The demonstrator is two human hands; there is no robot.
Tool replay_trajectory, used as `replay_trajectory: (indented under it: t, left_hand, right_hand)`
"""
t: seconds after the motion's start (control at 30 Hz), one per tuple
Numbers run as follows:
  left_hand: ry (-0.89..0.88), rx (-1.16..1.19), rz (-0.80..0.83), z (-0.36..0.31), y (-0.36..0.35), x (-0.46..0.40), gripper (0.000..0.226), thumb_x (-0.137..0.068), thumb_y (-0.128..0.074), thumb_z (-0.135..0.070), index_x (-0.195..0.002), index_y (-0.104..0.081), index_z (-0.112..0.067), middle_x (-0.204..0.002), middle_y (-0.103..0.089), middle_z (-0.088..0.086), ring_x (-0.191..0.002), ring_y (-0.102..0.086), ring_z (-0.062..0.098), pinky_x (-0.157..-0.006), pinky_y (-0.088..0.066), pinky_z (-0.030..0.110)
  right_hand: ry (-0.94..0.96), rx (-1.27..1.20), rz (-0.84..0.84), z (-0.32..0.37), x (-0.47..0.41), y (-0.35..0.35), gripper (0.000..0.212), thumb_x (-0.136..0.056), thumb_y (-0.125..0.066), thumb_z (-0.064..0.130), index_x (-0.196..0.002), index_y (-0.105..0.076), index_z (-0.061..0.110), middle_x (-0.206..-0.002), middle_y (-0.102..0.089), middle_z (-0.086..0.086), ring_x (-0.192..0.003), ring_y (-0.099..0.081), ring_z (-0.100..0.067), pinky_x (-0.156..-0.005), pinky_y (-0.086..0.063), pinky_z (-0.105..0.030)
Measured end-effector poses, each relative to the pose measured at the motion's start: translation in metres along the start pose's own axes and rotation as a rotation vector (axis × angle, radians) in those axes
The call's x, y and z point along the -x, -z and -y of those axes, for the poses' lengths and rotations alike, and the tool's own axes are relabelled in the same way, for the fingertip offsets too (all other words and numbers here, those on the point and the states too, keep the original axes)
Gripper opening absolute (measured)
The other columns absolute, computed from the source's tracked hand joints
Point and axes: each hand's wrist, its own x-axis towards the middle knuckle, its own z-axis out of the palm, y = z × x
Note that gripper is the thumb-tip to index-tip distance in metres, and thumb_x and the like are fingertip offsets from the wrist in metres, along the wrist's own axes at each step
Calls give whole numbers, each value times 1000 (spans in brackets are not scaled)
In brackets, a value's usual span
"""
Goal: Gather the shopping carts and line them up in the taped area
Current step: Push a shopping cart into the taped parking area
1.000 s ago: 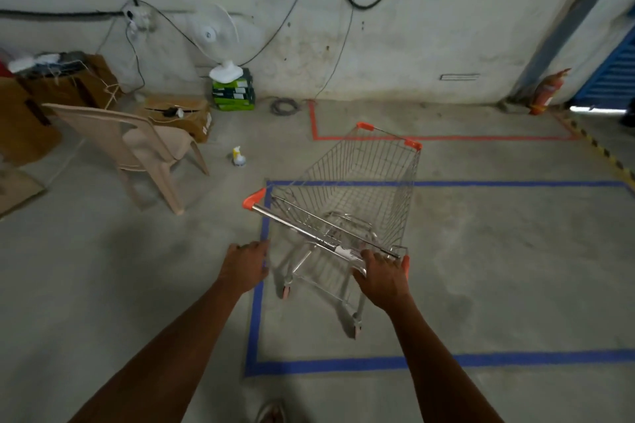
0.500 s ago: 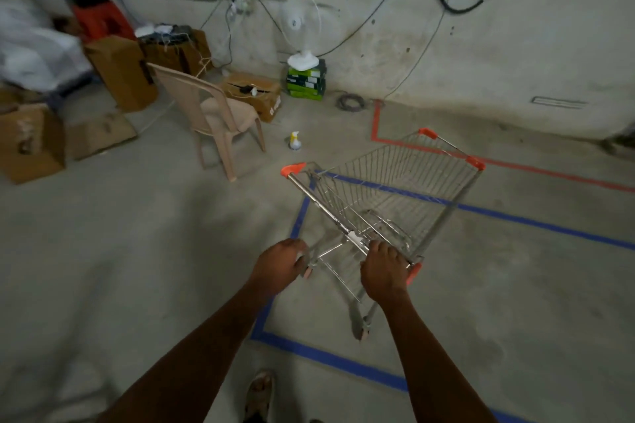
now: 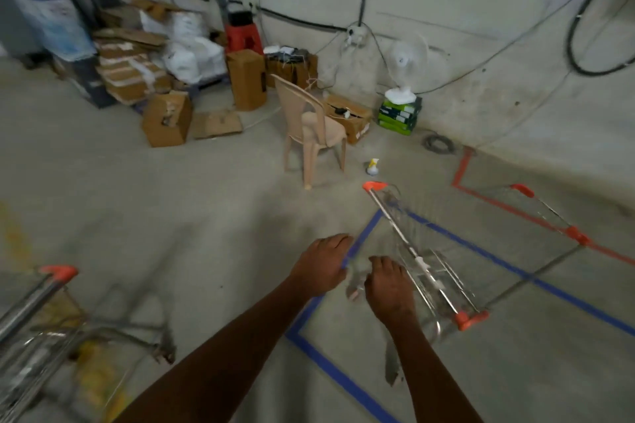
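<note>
A wire shopping cart (image 3: 481,244) with orange corner caps stands inside the blue taped rectangle (image 3: 330,371), near its left edge. Its handle bar (image 3: 419,261) runs diagonally just right of my hands. My right hand (image 3: 388,288) hovers left of the bar with fingers hanging loosely, holding nothing. My left hand (image 3: 323,264) is beside it over the tape line, also holding nothing. A second cart (image 3: 37,326), blurred, shows at the lower left, outside the tape.
A beige plastic chair (image 3: 312,134) stands beyond the tape, with a small spray bottle (image 3: 372,166) beside it. Cardboard boxes (image 3: 168,118) and sacks pile up against the back-left wall. A fan on green boxes (image 3: 400,110) sits by the wall. Red tape (image 3: 515,209) marks another area.
Both hands have come off the cart's handle bar and drawn together to its left. The view has swung left, bringing a second cart into sight at the lower left.
</note>
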Motion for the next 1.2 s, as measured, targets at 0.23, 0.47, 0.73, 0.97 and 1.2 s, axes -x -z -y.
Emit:
replay_trajectory:
  t: [0.23, 0.47, 0.73, 0.97, 1.2]
  left_hand:
    - [441, -67, -138, 115, 74, 159, 73, -92, -61, -43, -153, -33, -15, -156, -40, 6, -137, -44, 23, -114, -33, 35]
    - [866, -153, -169, 211, 131, 370, 76, -86, -59, -47, -149, -38, -10, -151, -44, 11, -133, -48, 30, -108, -42, 42]
    - [1199, -206, -189, 254, 163, 519, 78, -82, -72, -42, -147, -39, -13, -147, -46, 8, -131, -48, 28, -106, -43, 44]
    - [1392, -116, -85, 270, 151, 559, 58, -86, -66, -51, -133, -49, -23, -128, -59, 2, -116, -58, 23, -94, -49, 41]
    - [1550, -37, -28, 281, 141, 558, 38, -86, -59, -59, -99, -67, -24, -88, -70, -3, -81, -69, 19, -72, -57, 33]
  right_hand:
    - [412, -87, -44, 191, -31, -10, 42, -82, -70, 21, -123, -64, 13, -108, -66, -6, -96, -64, -27, -87, -49, -40]
    - [848, -323, -57, 429, 7, -15, 44, -84, -47, 25, -124, -65, 15, -113, -67, -5, -103, -64, -27, -95, -48, -38]
    - [1131, -266, 85, 598, 44, -27, 48, -78, -61, 14, -125, -62, 20, -118, -65, -1, -108, -62, -24, -97, -48, -37]
    - [1302, -84, 287, 652, 37, -57, 46, -78, -65, 22, -124, -60, 20, -119, -65, -4, -112, -61, -30, -99, -44, -41]
    - [1455, 62, 438, 684, 27, -78, 33, -88, -62, 39, -115, -65, 21, -120, -68, -6, -113, -62, -29, -101, -37, -39]
